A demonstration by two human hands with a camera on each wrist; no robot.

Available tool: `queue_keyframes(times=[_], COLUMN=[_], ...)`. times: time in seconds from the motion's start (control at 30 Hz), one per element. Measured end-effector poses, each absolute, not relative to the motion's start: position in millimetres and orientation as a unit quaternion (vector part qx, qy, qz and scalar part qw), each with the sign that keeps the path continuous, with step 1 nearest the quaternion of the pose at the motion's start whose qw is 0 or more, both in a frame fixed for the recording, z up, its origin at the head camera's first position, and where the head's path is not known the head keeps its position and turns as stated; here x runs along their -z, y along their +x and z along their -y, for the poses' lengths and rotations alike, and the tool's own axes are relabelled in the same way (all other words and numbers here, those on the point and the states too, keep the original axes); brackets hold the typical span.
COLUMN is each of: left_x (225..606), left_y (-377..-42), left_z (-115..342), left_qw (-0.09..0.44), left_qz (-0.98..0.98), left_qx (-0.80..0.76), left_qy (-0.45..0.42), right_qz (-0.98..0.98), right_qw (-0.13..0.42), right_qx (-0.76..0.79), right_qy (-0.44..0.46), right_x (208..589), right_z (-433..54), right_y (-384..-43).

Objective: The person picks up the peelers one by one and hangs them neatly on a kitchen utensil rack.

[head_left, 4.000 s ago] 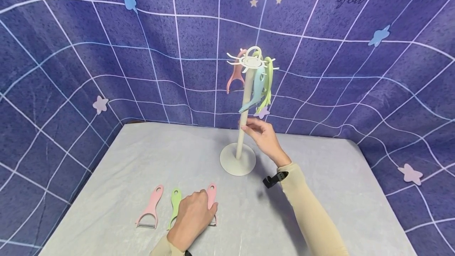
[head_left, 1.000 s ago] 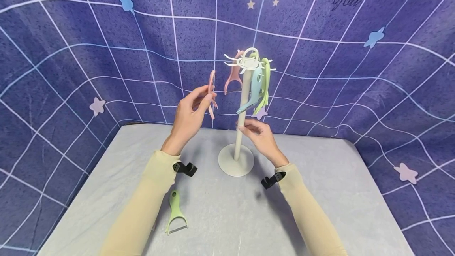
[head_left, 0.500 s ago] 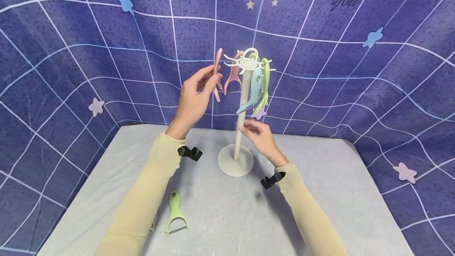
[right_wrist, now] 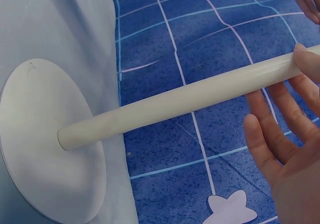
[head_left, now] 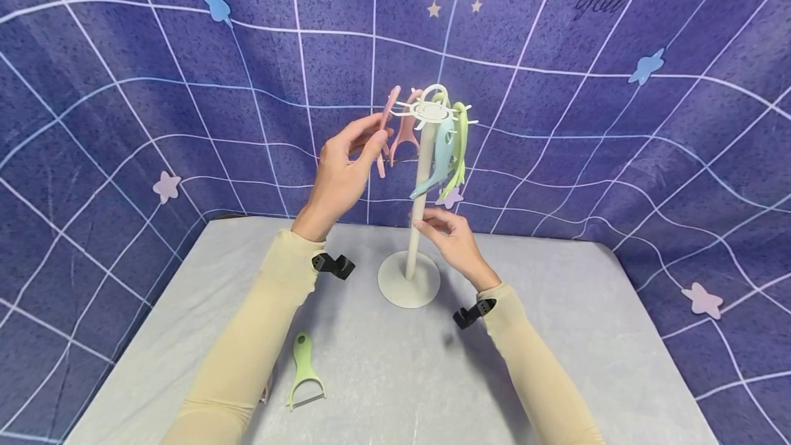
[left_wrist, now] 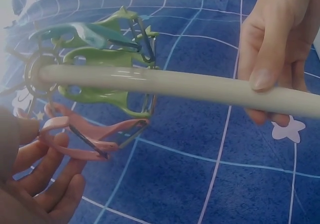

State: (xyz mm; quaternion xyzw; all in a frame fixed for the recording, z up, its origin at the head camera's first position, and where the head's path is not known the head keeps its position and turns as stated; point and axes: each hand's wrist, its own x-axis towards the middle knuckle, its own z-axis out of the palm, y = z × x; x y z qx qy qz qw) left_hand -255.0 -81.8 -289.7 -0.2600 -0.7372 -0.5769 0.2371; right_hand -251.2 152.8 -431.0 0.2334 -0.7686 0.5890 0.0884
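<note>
My left hand (head_left: 346, 167) pinches a pink peeler (head_left: 392, 103) by its handle, its holed end right at a hook on the left of the white stand's hook ring (head_left: 430, 112). Thumb and fingers of my right hand (head_left: 454, 237) grip the stand's pole (head_left: 412, 249) below the middle. Hanging from the hooks are another pink peeler (head_left: 405, 134), a light blue peeler (head_left: 441, 153) and green peelers (head_left: 462, 146). In the left wrist view, the held pink peeler (left_wrist: 62, 151) overlaps the hung pink one, blades pointing away from the ring.
A green peeler (head_left: 303, 371) lies on the grey-covered table (head_left: 525, 280), left of the stand's round base (head_left: 395, 290). Beside it a pink peeler (head_left: 266, 389) is mostly hidden by my left sleeve. A blue-purple curtain (head_left: 556, 156) stands close behind the stand.
My left hand took a pink peeler from the table, raised it and brought it rightward to the hook ring, where it now tilts toward a hook. My right hand has stayed on the pole.
</note>
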Motion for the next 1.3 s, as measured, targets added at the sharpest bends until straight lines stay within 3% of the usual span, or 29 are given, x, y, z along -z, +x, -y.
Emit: queue_keyframes(times=[1.3], left_x=[305], left_y=[-252], left_z=[80], left_qw=[0.198], left_qz=[0.743], left_qx=[0.582], left_qy=[-0.265], right_qz=[0.771], right_qw=[0.095], right_qx=[-0.585], right_qy=[0.234], right_x=[432], right_z=[-153], right_y=[-252])
